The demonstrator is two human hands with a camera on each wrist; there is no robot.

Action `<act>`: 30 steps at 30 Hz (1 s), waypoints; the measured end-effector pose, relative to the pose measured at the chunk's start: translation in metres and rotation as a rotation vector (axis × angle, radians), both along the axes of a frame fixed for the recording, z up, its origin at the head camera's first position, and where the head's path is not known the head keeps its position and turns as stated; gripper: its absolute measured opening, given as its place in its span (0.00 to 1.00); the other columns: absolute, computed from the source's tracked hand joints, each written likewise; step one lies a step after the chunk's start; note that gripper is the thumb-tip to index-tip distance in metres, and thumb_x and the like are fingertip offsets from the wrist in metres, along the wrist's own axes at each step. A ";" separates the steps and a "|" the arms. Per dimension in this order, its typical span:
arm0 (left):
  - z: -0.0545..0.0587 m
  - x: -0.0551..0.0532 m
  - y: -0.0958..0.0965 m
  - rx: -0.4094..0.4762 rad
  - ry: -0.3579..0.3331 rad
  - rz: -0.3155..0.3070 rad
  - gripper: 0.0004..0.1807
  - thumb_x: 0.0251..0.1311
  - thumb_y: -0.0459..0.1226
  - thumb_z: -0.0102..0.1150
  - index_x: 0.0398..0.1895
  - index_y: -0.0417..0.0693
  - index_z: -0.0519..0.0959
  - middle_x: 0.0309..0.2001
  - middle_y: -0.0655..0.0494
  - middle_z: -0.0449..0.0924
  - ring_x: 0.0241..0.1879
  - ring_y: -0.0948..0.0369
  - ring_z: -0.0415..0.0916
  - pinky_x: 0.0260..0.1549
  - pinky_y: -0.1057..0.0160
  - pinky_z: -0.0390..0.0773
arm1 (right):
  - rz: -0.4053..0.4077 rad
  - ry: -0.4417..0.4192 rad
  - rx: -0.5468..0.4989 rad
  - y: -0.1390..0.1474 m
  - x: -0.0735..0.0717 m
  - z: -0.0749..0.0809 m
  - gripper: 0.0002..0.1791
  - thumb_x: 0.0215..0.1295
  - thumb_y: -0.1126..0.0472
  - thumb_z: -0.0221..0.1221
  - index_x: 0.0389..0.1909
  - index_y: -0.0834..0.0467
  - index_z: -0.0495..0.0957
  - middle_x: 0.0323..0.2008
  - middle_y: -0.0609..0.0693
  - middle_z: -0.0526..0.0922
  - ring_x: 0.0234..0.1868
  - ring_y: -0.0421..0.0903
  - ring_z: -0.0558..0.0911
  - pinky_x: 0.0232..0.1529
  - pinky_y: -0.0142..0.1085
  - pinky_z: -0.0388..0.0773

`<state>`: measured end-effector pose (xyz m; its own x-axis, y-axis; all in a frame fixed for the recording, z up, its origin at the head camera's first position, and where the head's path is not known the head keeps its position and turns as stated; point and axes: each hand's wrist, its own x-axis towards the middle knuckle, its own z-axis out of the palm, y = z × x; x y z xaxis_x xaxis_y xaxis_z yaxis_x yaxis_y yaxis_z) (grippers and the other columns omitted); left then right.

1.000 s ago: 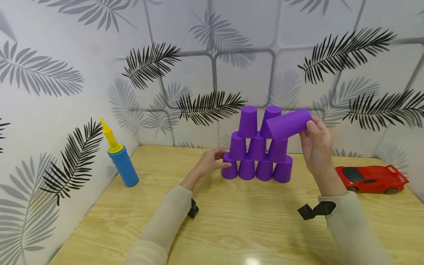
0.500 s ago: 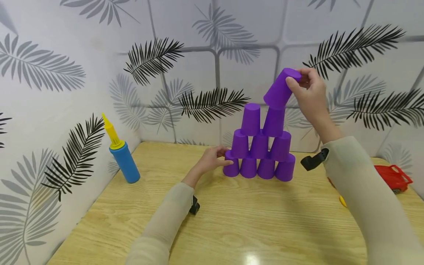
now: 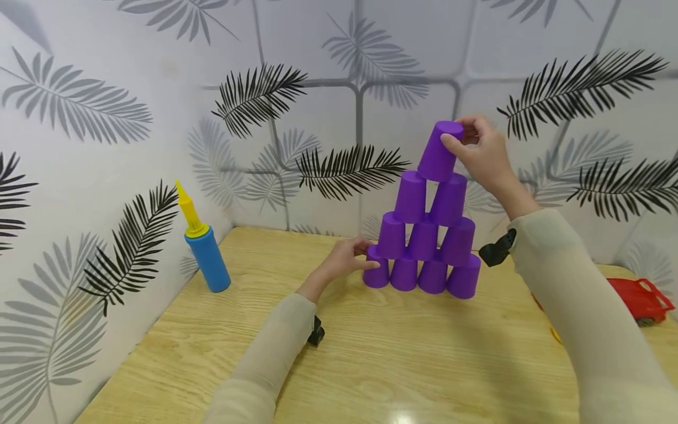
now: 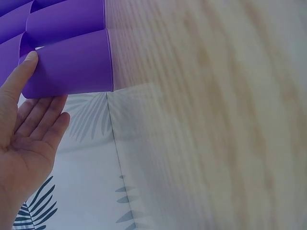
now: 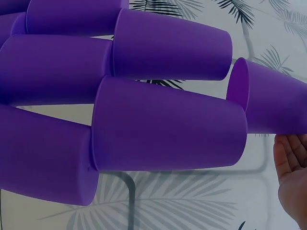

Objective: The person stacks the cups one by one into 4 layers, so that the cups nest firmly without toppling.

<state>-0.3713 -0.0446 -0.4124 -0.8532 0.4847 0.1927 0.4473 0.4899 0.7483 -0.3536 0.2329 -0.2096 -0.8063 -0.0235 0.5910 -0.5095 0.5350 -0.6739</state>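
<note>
Inverted purple cups stand in a stepped pyramid on the wooden table [image 3: 402,353]. My right hand [image 3: 484,150] grips a purple cup [image 3: 438,153] near its closed end, thumb in front. That cup leans slightly over the two-cup row, and its open rim [image 5: 235,86] shows in the right wrist view; whether it touches the cup below I cannot tell. At the lower left, my left hand [image 3: 344,259] holds the end cup [image 3: 377,277] of the bottom row, its thumb on the cup [image 4: 72,67] and its fingers round the far side.
A blue hand pump [image 3: 209,259] with a yellow nozzle stands at the left by the wall. At the right, a red toy car [image 3: 638,300] is partly behind my right sleeve, with a small yellow item [image 3: 555,335] beside it. The leaf-patterned wall rises close behind the cups.
My right hand has raised the cup from beside the pyramid, turned it from sideways to nearly upright, then lowered it leftward over the top row. My left hand stays at the bottom-left cup.
</note>
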 end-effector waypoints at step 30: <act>-0.009 -0.004 0.004 -0.017 -0.053 -0.012 0.35 0.54 0.44 0.71 0.64 0.39 0.72 0.60 0.43 0.78 0.61 0.50 0.76 0.65 0.52 0.75 | -0.034 0.024 0.015 0.021 0.013 -0.018 0.29 0.70 0.47 0.55 0.63 0.64 0.69 0.45 0.36 0.72 0.45 0.26 0.70 0.55 0.27 0.71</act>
